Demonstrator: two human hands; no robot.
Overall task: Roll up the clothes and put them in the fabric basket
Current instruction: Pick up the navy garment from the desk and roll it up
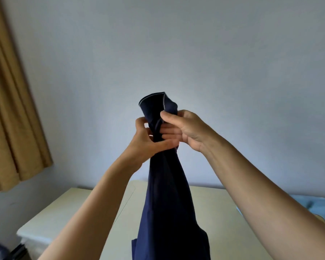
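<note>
From the head cam we've got the navy garment [169,194] lifted up in front of the wall [195,53], both hands bunched around its upper part: our left hand [148,141] is clamped on the cloth from the left, and our right hand [184,128] is pinching it from the right with the thumb on top. The white-trimmed edge sticks up above our fingers while the rest hangs down over the pale table [60,212], with a tan curtain [9,109] off to the left and some light blue fabric [313,203] at the table's right edge.
</note>
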